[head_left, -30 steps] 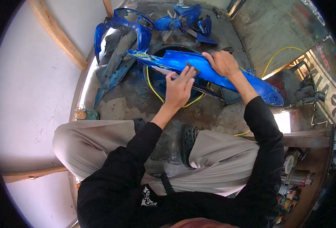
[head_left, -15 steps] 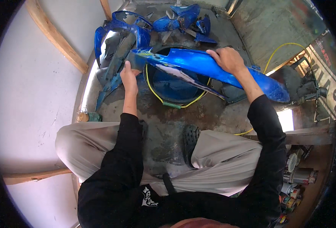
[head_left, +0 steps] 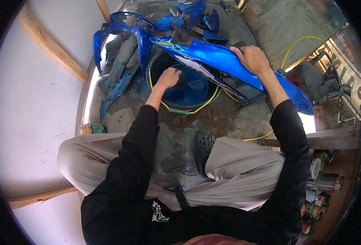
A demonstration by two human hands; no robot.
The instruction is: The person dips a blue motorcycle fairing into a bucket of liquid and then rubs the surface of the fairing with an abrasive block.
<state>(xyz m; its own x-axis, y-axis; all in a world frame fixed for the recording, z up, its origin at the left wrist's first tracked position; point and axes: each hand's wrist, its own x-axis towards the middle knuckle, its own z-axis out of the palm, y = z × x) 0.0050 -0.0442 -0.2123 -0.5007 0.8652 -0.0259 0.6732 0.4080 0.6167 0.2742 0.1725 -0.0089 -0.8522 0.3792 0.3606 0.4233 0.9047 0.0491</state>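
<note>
My right hand [head_left: 250, 61] grips a long blue plastic panel [head_left: 215, 55] along its upper edge, holding it slanted over a black bucket [head_left: 182, 104]. The panel's pointed left end has scuffed yellow and pale patches, and a pale strip runs along its lower side. My left hand [head_left: 169, 77] is closed, with fingers curled, inside the bucket's mouth above bluish water [head_left: 192, 90]; what it holds is too hidden to make out. A yellow band with a green grip [head_left: 178, 111] hangs around the front of the bucket.
Blue body panels [head_left: 143, 45] and long grey pieces [head_left: 121, 67] lie behind and left. A dark machine [head_left: 327, 98] and yellow hose [head_left: 294, 45] are at right, near a shelf of cans [head_left: 323, 183]. A jar [head_left: 99, 128] sits by the white left wall.
My left hand has left the panel's surface with a small dark pad, swung left, then moved right into the bucket. The panel's left end has risen slightly, still in my right hand.
</note>
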